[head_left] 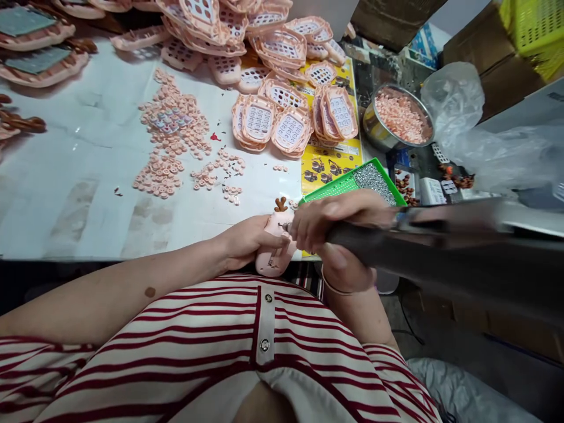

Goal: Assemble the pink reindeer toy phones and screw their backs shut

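Note:
At the table's front edge my left hand is closed around a pale pink plastic toy casing with a small brown antler at its far end. My right hand grips a dark electric screwdriver, whose body runs off to the right and is blurred. The screwdriver's tip meets the upper face of the casing. Just beyond my right hand lies a green tray with many small silver screws at its right end.
Small pink button pieces lie in heaps on the white table. Stacked pink keypad panels stand behind them on a yellow printed sheet. To the right are a metal bowl of pink bits, plastic bags and cardboard boxes.

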Demonstrator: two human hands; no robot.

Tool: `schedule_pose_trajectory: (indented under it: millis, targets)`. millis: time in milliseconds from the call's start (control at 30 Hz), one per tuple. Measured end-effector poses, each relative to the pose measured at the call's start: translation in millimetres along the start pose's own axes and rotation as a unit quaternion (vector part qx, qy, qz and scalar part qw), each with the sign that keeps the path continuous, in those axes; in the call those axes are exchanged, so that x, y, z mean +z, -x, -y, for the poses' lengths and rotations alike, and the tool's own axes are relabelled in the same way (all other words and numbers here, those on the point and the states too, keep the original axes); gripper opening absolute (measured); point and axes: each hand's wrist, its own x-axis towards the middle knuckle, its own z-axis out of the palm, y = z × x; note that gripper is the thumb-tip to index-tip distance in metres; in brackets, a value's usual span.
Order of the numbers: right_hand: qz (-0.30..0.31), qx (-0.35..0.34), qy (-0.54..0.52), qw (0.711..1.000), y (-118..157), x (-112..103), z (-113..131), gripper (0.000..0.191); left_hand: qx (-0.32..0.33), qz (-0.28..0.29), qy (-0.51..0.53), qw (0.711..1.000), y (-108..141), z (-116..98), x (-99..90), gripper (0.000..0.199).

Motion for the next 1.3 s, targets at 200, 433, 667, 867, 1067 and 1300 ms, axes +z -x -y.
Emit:
schedule_pose_trajectory:
  millis: [200,433,667,867,1067,1300]
  targets:
    - [-0.145,-0.087,0.123,0.978,-11,-41,8,0.021,0.017,-0.098,0.089,0.991,4,-5,-1.0,0.036]
    - [-0.189,-0.059,0.191,0.961,13,-83,-23,0.023,0.045,-0.148,0.113,0.981,2,-7,7.2,0.034]
    - [-0.189,-0.037,0.229,0.954,19,-89,-31,0.023,0.047,-0.140,0.091,0.985,0,-3,4.1,0.032]
    - [-0.194,-0.019,0.279,0.940,23,-90,-32,0.027,0.018,-0.115,0.026,0.993,4,-4,-0.5,0.059]
    - [-0.222,0.001,0.262,0.939,21,-87,-30,0.035,0.013,-0.139,0.042,0.989,4,-7,5.8,0.036]
    - [-0.203,-0.008,0.238,0.950,23,-89,-32,0.027,0.051,-0.181,0.094,0.978,1,-8,10.1,0.025]
